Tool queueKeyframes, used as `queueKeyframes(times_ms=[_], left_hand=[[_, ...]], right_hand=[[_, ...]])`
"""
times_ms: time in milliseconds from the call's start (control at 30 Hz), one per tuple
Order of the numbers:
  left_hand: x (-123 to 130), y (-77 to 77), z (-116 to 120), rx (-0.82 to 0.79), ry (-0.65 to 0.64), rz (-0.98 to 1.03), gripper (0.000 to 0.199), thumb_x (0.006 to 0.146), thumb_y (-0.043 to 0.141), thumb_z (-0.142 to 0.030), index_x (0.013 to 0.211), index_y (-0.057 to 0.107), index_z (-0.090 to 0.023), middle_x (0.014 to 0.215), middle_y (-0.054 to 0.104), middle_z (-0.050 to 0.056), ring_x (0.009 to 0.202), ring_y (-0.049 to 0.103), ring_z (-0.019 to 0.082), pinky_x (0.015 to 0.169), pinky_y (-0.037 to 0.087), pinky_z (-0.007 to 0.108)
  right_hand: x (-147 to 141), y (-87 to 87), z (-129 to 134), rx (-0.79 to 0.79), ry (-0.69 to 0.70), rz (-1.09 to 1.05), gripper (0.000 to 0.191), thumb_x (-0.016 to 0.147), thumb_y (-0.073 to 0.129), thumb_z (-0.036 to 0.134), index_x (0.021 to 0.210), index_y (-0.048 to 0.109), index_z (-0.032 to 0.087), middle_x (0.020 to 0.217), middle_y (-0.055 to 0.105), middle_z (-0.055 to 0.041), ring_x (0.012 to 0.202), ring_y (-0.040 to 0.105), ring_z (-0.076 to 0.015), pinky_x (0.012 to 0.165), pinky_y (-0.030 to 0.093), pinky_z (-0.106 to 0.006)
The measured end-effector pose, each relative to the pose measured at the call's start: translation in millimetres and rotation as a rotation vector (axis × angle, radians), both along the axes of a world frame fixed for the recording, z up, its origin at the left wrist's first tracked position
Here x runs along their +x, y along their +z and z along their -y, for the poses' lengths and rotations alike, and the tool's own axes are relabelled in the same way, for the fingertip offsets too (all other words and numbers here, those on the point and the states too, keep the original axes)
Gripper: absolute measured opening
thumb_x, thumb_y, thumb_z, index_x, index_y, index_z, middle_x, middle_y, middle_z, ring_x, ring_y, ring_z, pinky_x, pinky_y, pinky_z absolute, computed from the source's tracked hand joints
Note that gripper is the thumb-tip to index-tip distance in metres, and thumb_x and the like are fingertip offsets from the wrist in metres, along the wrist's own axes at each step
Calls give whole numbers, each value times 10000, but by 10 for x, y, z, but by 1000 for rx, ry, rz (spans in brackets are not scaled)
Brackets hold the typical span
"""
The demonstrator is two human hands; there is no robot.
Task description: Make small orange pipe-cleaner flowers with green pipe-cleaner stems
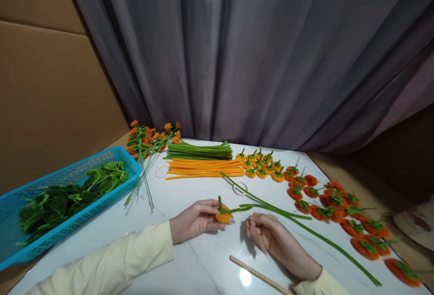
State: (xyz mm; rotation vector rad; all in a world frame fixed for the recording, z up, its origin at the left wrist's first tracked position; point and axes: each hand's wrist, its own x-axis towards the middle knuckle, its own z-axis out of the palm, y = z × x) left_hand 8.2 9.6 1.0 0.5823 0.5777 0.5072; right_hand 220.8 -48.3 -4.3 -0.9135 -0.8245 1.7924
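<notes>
My left hand (200,217) pinches a small yellow-orange pipe cleaner flower (223,217) between thumb and fingers, above the white table. A short green piece sticks up from the flower, and a green pipe cleaner (241,208) reaches from it to the right, with a folded end. My right hand (266,231) is just to the right and apart from the flower, its fingers loosely curled together with nothing visible in them. Long green pipe cleaners (298,223) lie behind and beside the right hand. A thin wooden stick (256,273) rests in front of it.
A blue basket (134,175) of green leaves stands left. Behind lie bundles of green pipe cleaners (200,151) and orange pipe cleaners (206,167), and a white tape roll (240,188). Small yellow-orange flowers (261,172) and red-orange flowers (339,202) spread rightward; finished stems (149,139) lie back left.
</notes>
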Motion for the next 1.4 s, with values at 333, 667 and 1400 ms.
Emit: queueKeyframes(times_ms=[333,667,1400], left_hand=[[-10,-11,-2,-12,0,-6,215,743,546,-61,957,538,-72,975,681,185,993,642,287,732,541,244],[-4,38,11,8,-1,-13,246,749,549,-52,991,586,-62,989,679,174,1008,637,257,775,523,240],[73,49,-160,147,-111,-33,312,693,663,-47,887,448,-166,1108,637,157,1051,612,286,868,432,323]], right_hand=[[20,-38,-20,-44,-10,8,276,785,588,265,573,597,89,502,529,-10,369,430,-50,368,321,-161],[8,24,-6,10,3,49,289,795,579,284,578,591,94,548,549,-16,379,433,-46,386,307,-170],[56,325,234,822,628,1204,211,648,466,70,826,501,179,797,525,-19,563,384,-100,511,321,-212]])
